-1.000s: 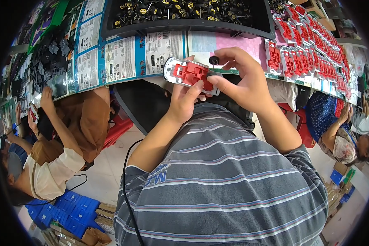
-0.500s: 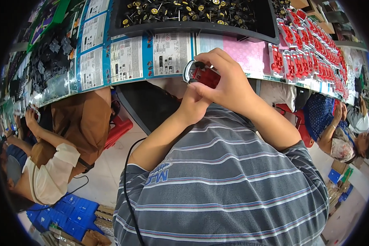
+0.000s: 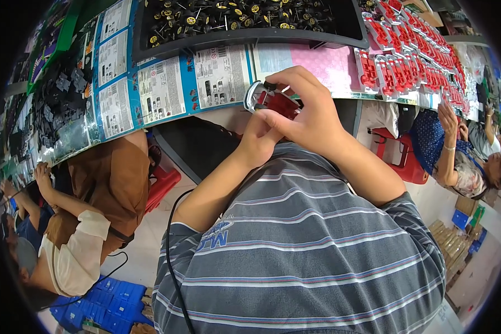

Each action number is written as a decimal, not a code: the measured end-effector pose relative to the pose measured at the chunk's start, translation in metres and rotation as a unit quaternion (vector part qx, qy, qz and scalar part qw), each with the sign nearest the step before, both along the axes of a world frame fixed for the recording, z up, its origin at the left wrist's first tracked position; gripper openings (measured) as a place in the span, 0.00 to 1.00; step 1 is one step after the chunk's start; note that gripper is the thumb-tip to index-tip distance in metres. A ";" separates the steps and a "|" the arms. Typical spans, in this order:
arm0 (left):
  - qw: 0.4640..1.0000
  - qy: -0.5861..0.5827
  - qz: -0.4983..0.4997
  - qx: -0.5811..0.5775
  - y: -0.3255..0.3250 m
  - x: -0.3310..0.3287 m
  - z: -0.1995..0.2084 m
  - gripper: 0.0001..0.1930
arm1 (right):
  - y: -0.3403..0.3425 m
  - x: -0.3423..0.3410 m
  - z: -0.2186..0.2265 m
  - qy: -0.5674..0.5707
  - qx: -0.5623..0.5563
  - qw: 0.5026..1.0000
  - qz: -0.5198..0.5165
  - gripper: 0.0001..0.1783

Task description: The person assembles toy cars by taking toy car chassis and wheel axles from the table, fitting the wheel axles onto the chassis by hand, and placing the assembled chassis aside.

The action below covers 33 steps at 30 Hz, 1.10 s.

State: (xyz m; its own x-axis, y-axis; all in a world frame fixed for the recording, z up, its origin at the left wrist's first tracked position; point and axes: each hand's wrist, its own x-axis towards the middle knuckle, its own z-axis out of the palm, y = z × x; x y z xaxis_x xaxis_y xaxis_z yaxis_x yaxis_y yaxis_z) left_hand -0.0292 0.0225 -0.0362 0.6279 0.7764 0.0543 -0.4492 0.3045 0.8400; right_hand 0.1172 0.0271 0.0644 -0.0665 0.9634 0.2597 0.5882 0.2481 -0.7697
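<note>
A toy car (image 3: 279, 103) is held up just off the near edge of the table. Its red underside faces me, black wheels show at its corners, and a silver-grey rim curves round one end. My right hand (image 3: 313, 114) grips it from the right, fingers over the far side and thumb along the near side. From below, my left hand (image 3: 258, 143) is closed against the car; its fingertips are hidden behind the car and the right thumb.
A black tray (image 3: 250, 38) of wheel-and-axle sets stands beyond my hands. Rows of red-and-silver toy car parts (image 3: 398, 69) lie to the right. Black plastic parts (image 3: 67, 100) are heaped at left, beside printed card sheets (image 3: 161, 89). Co-workers sit on both sides.
The toy car has tilted slightly in my hands, which keep their grip. My view has shifted a little, and a co-worker's hand at right has risen toward the table.
</note>
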 end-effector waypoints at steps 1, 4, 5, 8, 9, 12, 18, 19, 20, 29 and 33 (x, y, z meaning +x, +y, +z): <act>0.999 0.000 -0.021 -0.032 0.000 -0.001 -0.002 0.18 | -0.001 0.003 0.002 0.002 0.001 1.000 0.003 0.27; 0.996 -0.003 -0.013 -0.091 0.000 0.004 0.010 0.25 | -0.004 0.018 0.009 0.008 0.013 1.000 -0.004 0.28; 0.992 -0.010 0.013 -0.121 0.001 0.006 0.017 0.29 | -0.007 0.025 0.011 0.011 0.012 1.000 -0.002 0.29; 0.993 0.017 0.002 -0.115 0.005 0.001 0.023 0.35 | -0.018 0.044 0.015 0.013 0.000 1.000 0.009 0.30; 0.994 -0.002 0.052 -0.097 0.005 0.006 0.025 0.36 | -0.024 0.046 0.014 0.013 -0.010 1.000 0.019 0.31; 0.993 -0.008 0.070 -0.090 0.003 0.010 0.034 0.36 | -0.032 0.051 0.005 0.007 -0.016 0.999 0.036 0.31; 0.994 -0.005 0.086 -0.069 -0.002 0.015 0.035 0.36 | -0.035 0.052 -0.003 0.024 -0.039 0.998 0.047 0.30; 0.994 -0.007 0.085 -0.072 -0.003 0.015 0.035 0.36 | -0.036 0.053 -0.003 0.025 -0.038 0.998 0.046 0.30; 0.994 -0.006 0.084 -0.071 -0.002 0.015 0.035 0.36 | -0.036 0.054 -0.003 0.017 -0.036 0.998 0.048 0.30; 0.994 -0.020 0.087 -0.064 -0.010 0.015 0.042 0.39 | -0.041 0.053 -0.002 0.028 -0.003 0.998 0.063 0.30; 0.994 -0.012 0.089 -0.064 -0.011 0.015 0.038 0.39 | -0.043 0.054 -0.002 0.045 -0.022 0.997 0.065 0.31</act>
State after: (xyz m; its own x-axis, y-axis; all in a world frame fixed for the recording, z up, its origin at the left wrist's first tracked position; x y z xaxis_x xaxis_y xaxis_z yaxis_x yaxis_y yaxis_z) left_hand -0.0140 0.0112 0.0020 0.4800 0.8764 -0.0381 -0.5255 0.3220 0.7875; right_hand 0.1708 -0.0157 0.0627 -0.1699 0.9587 0.2282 0.4813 0.2828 -0.8297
